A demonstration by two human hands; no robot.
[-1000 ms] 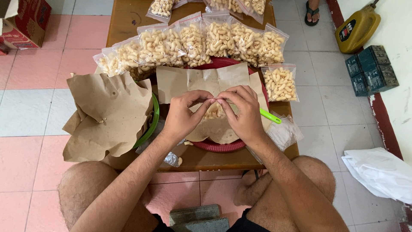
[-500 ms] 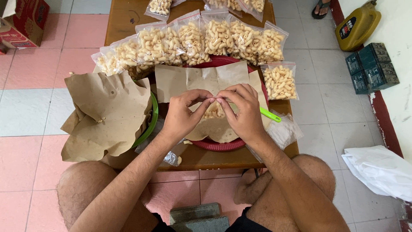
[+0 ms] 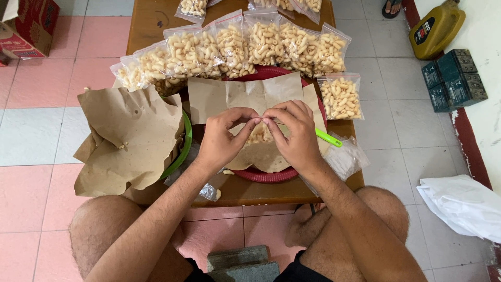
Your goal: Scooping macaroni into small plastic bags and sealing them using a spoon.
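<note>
My left hand [image 3: 222,136] and my right hand [image 3: 295,133] meet fingertip to fingertip over a small clear bag of pale macaroni-shaped snacks [image 3: 259,134], both pinching its top edge. The bag hangs above brown paper [image 3: 245,96] that lines a red round tray [image 3: 266,175] on a wooden table [image 3: 151,21]. Most of the bag is hidden by my fingers. A green handle [image 3: 329,138] sticks out from under my right hand.
A row of filled snack bags [image 3: 235,44] lies behind the tray, one more bag [image 3: 340,97] at its right. Crumpled brown paper [image 3: 130,138] covers a green basin [image 3: 183,151] at left. Empty plastic bags [image 3: 344,159], yellow jug [image 3: 436,28], dark boxes [image 3: 454,78], cardboard box [image 3: 26,26] surround.
Nothing has visibly moved apart from a slight shift of the camera; both hands stay pinched on the bag's top.
</note>
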